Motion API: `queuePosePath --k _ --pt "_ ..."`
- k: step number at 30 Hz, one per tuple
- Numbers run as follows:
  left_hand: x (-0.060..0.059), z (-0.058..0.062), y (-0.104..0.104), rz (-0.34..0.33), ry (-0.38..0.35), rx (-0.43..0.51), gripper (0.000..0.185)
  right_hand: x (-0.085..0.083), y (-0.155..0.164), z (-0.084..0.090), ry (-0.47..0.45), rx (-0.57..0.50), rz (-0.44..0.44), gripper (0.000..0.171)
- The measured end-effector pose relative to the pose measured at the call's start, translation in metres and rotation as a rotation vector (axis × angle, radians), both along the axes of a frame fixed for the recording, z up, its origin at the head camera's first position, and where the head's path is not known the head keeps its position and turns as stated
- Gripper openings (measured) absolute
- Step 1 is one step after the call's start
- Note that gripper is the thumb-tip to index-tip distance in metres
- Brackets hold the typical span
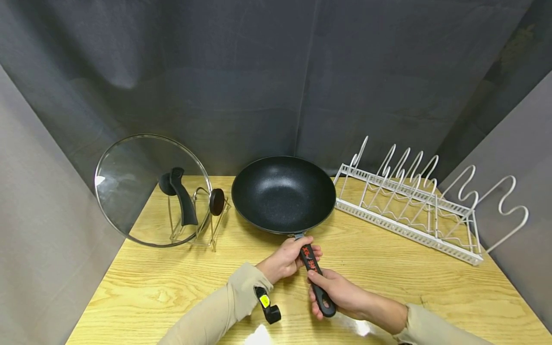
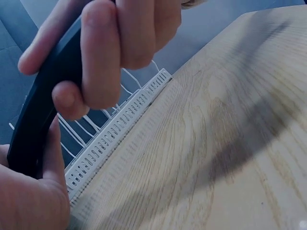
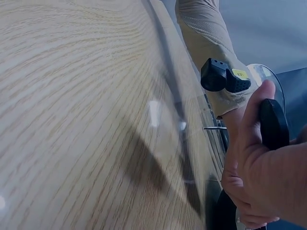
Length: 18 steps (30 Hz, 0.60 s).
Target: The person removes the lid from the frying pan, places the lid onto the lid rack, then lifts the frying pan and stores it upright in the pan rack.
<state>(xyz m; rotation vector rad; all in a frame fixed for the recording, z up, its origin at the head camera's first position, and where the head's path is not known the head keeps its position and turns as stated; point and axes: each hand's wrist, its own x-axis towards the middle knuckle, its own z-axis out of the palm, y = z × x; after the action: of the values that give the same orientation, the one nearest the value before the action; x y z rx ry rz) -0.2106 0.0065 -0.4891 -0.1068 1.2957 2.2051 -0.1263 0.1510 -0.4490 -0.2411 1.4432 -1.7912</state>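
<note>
Nearest the person, 2 hands hold 1 black handle [image 1: 316, 275] of 1 wok [image 1: 283, 193]. The right hand [image 1: 340, 292] curls its grip round the handle's free end; the left hand [image 1: 286, 258] wraps its grip round the handle closer to the wok, just behind the metal joint. Orange lettering runs along the handle between the 2 hands, but fingers cover part of it and it cannot be read in full. A small black device with a yellow label [image 1: 265, 301] sits on the left wrist; its writing is too small to read. The wok rests on the wooden surface [image 1: 388, 268]. Left of the wok, 1 glass lid [image 1: 142, 191] stands upright in 1 wire stand [image 1: 202, 225]. Right of the wok lies 1 white wire rack [image 1: 414, 206]. Behind the wok hangs a dark curtain [image 1: 276, 72].
</note>
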Motion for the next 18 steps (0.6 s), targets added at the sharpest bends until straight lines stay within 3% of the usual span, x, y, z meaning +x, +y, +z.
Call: queuePosePath --k 11,18 --pt "0.0016 -0.0010 -0.0004 0.040 -0.017 0.061 0.013 0.0004 -0.0066 0.0005 0.013 0.028 -0.010 0.034" --pt "0.0019 -0.0006 -0.0005 0.076 -0.006 0.014 0.008 0.0015 -0.0107 0.0008 0.021 0.019 -0.019 0.032"
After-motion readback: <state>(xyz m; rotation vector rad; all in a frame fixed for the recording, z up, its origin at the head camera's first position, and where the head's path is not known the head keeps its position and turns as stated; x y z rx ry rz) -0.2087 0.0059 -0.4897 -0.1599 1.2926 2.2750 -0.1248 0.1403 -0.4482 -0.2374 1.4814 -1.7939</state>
